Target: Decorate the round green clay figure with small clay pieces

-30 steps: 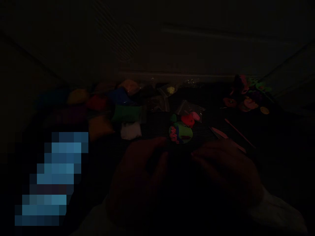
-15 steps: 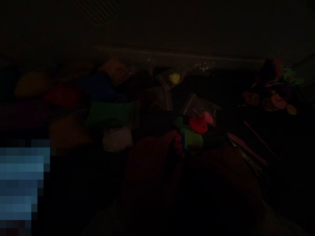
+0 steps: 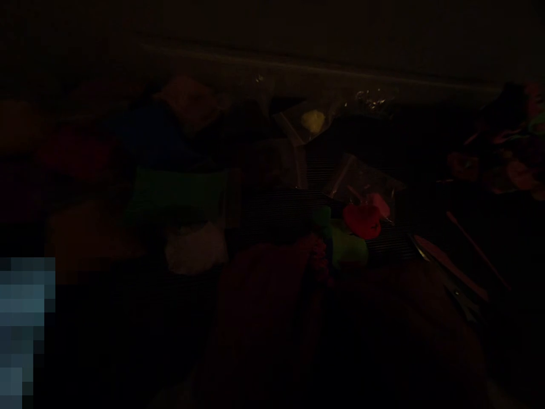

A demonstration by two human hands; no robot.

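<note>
The picture is very dark. A small figure that looks like modelling clay, with a green body [image 3: 349,251], a red rounded piece [image 3: 361,220] and a darker green lump [image 3: 322,218], is at the fingertips of both hands. Reddish curled bits [image 3: 318,255] stick to its left side. My left hand [image 3: 264,295] closes on it from the left. My right hand [image 3: 404,312] is closed against its lower right side. Single fingers are lost in the shadow. Behind the red piece lies a clear zip bag [image 3: 340,176] with a pink lump [image 3: 378,204].
Bags of coloured clay lie left: green [image 3: 179,190], blue [image 3: 149,136], red [image 3: 76,153], white [image 3: 196,248], orange [image 3: 91,236]. A bag with a yellow lump [image 3: 314,121] lies behind. Scissors [image 3: 457,293], a pink tool [image 3: 451,267] and a thin stick [image 3: 477,249] lie right, near colourful pieces [image 3: 517,173].
The view has shifted, so the items at right sit farther right and the left bags farther left. Both hands stay around the figure. The scene is slightly darker.
</note>
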